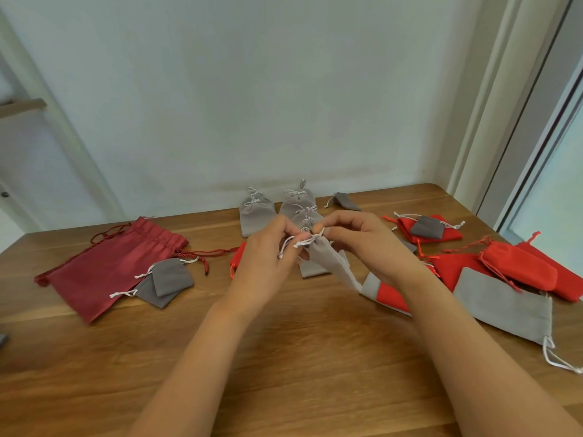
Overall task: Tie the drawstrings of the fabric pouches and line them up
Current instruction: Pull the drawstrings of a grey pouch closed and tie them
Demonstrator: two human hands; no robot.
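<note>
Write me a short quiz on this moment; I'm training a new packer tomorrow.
1. True or false: the left hand and right hand both hold the light grey pouch at its neck.
2. The large dark red pouch lies: A) at the person's left, B) at their right, C) in their hands.
3. What colour are the tied pouches lined up near the wall?
Key: 1 true; 2 A; 3 grey.

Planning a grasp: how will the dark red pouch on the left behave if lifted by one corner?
Probably floppy: the dark red pouch lies flat and creased on the table. Likely light, since it looks empty. Its loose cord may trail.
</note>
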